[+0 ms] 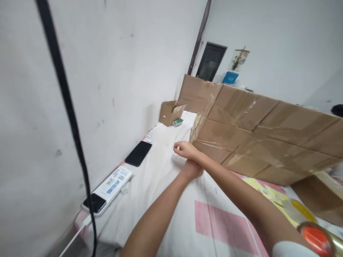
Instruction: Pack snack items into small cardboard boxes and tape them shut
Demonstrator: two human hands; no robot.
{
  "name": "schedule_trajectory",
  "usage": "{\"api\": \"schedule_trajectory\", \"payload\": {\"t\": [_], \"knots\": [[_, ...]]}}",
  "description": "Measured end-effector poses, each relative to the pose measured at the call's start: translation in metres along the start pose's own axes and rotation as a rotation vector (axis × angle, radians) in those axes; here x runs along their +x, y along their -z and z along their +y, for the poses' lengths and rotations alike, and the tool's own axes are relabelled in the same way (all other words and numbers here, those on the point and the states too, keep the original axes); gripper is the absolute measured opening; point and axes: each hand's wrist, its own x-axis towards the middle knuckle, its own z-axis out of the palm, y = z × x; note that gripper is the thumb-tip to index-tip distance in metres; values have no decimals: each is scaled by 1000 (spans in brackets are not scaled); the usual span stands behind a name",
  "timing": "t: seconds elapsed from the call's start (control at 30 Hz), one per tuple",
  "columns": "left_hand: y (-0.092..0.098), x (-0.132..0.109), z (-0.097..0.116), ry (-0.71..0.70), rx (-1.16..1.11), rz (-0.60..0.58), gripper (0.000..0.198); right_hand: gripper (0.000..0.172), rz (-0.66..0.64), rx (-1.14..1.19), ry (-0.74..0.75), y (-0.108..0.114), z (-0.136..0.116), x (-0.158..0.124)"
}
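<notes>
Both my forearms reach forward over a white cloth (160, 185) spread on the surface. My right hand (184, 150) lies on the cloth beside the corner of a taped cardboard partition (241, 135). Its fingers are curled and pinched together, with a small white bit showing at the fingertips. My left hand (192, 170) sits just under my right wrist, pressed down on the cloth. Its fingers are hidden by the wrist and by its own back.
A black phone (138, 153) lies by the wall. Nearer me are a white labelled pack (115, 182) and another phone (94, 203). A small open cardboard box (169, 112) stands at the far end. A tape roll (317, 237) is at bottom right. A black cable (66, 103) hangs at left.
</notes>
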Motion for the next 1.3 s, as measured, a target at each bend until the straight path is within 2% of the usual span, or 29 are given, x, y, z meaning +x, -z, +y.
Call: {"api": "schedule_trajectory", "payload": {"t": [0.07,0.13,0.2,0.3,0.33,0.4,0.5,0.57,0.67,0.73,0.83,0.9,1.0,1.03,1.1,1.17,1.2,1.27,1.3], "knots": [[8,5,-41,258,-54,160,27,24,98,23,-24,-1,10,57],[8,5,-64,481,-118,294,32,33,234,53,-115,4,25,116],[5,6,-72,618,-187,382,31,52,340,117,-223,14,43,172],[1,7,-72,709,-286,450,24,78,460,234,-346,30,70,240],[0,7,-71,721,-314,466,23,79,490,256,-399,33,77,255],[0,7,-72,733,-364,500,22,65,520,264,-503,34,89,274],[0,6,-76,743,-419,560,21,36,539,246,-562,27,95,273],[0,5,-80,752,-430,618,22,31,604,245,-527,21,90,256],[9,4,-86,767,-392,759,28,28,770,238,-427,18,63,216],[20,3,-91,747,-222,911,46,24,849,233,-317,20,34,180],[41,2,-100,686,227,1056,91,20,841,248,-149,23,-11,122],[52,0,-108,698,418,1051,97,18,792,309,-83,24,-31,88],[59,-5,-118,742,454,1052,98,14,694,480,30,19,-37,60],[59,-7,-121,750,446,1067,99,14,705,549,45,16,-33,59],[58,-8,-122,763,445,1105,99,14,828,697,-12,9,-19,72],[56,-8,-121,784,448,1133,97,20,969,801,-201,0,3,102],[55,-7,-120,795,439,1140,96,26,986,817,-335,-6,14,121],[53,-5,-117,821,391,1152,101,42,840,676,-583,-19,38,162],[51,-5,-116,832,358,1156,103,43,783,645,-619,-26,50,181]]}}
